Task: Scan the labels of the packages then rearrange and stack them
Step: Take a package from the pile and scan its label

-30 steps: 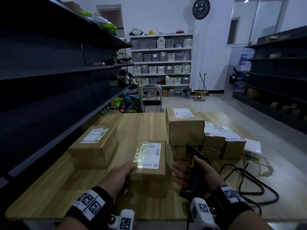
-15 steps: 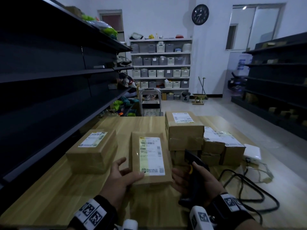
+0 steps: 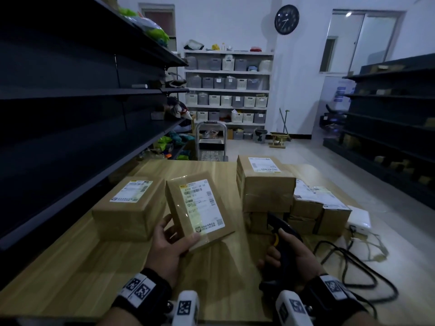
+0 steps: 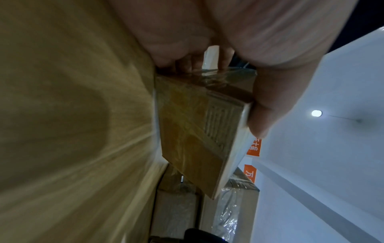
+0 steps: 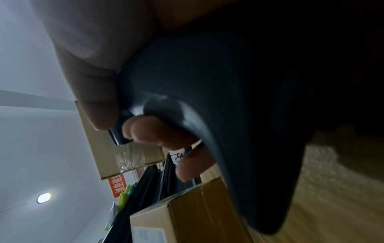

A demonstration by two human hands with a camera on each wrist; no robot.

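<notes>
My left hand (image 3: 175, 238) grips a flat cardboard package (image 3: 200, 209) by its near left corner, thumb on the label, and holds it tilted above the wooden table (image 3: 70, 267). The same package (image 4: 199, 131) fills the left wrist view, with my fingers under it. My right hand (image 3: 286, 250) holds a black barcode scanner (image 3: 280, 231) by the handle, its nose toward the stacked packages (image 3: 266, 184). In the right wrist view my fingers (image 5: 158, 133) curl round the scanner (image 5: 249, 115). Another labelled package (image 3: 131, 205) lies on the table to the left.
Lower packages (image 3: 320, 205) sit right of the stack, beside a white box (image 3: 359, 220) and black cables (image 3: 357, 274). Dark shelving (image 3: 70, 114) lines the left side. A trolley (image 3: 211, 147) stands beyond the table's far edge.
My left hand has lifted the flat package off the table and tilted its label up toward me, shifting it left. The right hand and scanner have stayed nearly in place.
</notes>
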